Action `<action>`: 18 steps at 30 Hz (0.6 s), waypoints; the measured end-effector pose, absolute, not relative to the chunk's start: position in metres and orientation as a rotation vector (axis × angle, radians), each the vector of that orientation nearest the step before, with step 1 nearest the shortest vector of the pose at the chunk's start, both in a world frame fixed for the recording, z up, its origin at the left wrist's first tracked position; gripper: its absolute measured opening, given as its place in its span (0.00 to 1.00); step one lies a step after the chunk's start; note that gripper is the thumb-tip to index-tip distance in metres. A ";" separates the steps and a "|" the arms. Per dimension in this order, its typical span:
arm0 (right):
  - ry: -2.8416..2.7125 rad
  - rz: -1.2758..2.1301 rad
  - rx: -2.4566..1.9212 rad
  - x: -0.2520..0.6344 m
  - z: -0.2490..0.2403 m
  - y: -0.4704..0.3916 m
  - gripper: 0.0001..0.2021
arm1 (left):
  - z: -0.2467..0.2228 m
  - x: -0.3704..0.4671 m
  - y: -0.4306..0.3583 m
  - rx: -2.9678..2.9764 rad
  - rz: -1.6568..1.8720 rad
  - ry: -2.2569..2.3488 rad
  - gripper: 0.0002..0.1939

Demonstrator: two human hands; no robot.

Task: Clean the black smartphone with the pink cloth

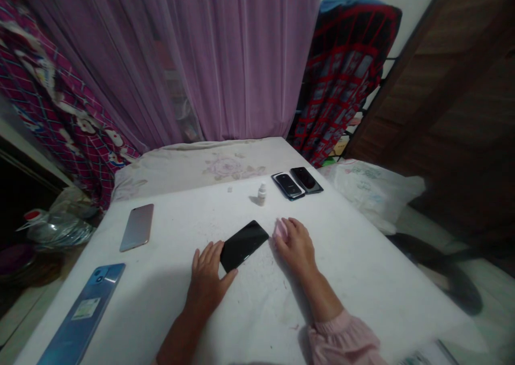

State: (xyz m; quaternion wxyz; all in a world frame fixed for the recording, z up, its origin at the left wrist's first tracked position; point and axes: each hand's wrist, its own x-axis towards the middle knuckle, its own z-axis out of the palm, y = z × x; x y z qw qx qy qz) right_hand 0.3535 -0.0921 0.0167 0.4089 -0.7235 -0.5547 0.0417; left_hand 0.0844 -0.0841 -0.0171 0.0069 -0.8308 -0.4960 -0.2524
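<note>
A black phone [244,245] lies at a slant, dark glossy side up, on the white table [257,311]. My left hand [208,282] holds its left end, fingertips on the far edge and thumb at the near corner. Just right of the phone, my right hand [296,245] is closed round a small pink cloth [280,229], resting close to the tabletop. A small white bottle [262,194] stands upright beyond the phone.
Dark phones [288,185] [306,179] lie at the back right. At left are a rose-gold phone [137,227] and a blue phone [85,314]. A tiny pale square [229,190] sits near the back. Purple curtains [249,59] hang behind.
</note>
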 end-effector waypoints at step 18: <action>-0.609 1.463 -0.971 0.316 0.032 -0.090 0.19 | 0.042 0.133 -0.069 -2.929 -1.537 -2.225 0.19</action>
